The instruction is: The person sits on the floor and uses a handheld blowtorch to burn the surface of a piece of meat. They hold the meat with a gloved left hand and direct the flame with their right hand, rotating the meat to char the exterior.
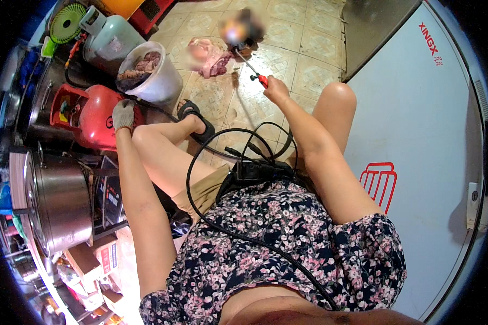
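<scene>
In my right hand (pixel 277 90) is the red handle of a gas torch (pixel 263 80), held in a closed grip. The torch's thin metal tube reaches away from me to a bright, blurred glow at a dark chunk (pixel 248 33) on the floor; its kind cannot be made out. Left of the tip lie pieces of raw meat (pixel 214 62), pink and dark red. My left hand (pixel 124 115) wears a pale grey glove and is closed in a fist beside the red gas cylinder (pixel 100 116), near my left knee. Nothing shows sticking out of that fist.
A white bucket (pixel 168 81) of meat pieces stands left of the loose meat. Behind it are a grey gas cylinder (pixel 114 46) and a green fan (pixel 66 23). A big steel pot (pixel 59 200) is at my left, a white freezer (pixel 417 141) at my right. Black cables (pixel 188 179) loop over my lap.
</scene>
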`<state>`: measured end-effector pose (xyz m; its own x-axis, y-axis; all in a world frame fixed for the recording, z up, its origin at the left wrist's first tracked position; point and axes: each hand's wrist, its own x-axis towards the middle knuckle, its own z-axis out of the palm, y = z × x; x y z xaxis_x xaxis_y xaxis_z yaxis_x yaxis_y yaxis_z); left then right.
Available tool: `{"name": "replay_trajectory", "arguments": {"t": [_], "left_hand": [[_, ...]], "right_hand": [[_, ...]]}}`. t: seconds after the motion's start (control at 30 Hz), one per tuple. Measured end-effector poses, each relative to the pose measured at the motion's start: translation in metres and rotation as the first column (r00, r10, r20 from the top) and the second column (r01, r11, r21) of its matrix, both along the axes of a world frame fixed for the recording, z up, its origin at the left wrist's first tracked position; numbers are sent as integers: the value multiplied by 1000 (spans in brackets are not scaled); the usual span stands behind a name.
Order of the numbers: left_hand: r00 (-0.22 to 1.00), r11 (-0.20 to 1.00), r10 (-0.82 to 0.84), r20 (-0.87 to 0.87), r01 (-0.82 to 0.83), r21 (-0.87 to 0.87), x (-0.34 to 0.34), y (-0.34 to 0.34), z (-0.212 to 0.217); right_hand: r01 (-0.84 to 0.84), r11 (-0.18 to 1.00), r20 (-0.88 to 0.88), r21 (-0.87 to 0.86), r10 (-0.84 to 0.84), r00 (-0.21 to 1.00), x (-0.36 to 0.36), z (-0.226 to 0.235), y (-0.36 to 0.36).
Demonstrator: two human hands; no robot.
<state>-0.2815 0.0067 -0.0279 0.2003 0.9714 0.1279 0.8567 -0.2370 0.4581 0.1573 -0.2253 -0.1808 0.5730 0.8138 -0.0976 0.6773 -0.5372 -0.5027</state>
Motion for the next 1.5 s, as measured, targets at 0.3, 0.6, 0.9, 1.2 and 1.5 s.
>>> {"name": "replay_trajectory", "arguments": {"t": [0.3, 0.6, 0.9, 1.2, 1.5], "left_hand": [[1000, 1000, 8, -11, -8, 8, 7, -5, 4], [1000, 1000, -1, 31, 2, -13, -9, 14, -15], [999, 1000, 3, 38, -3, 7, 2, 5, -5], [998, 998, -56, -23, 56, -5, 36, -16, 22], [830, 839, -538, -143, 512, -186, 142, 40, 30]], "right_hand": [[-12, 1000, 9, -18, 13, 1000, -4, -4, -3], [-40, 999, 12, -15, 40, 999, -7, -6, 0], [-24, 999, -11, -46, 24, 1000, -6, -10, -4], [17, 994, 2, -109, -17, 1000, -2, 2, -17], [134, 989, 69, -57, -130, 989, 26, 31, -30]]}}
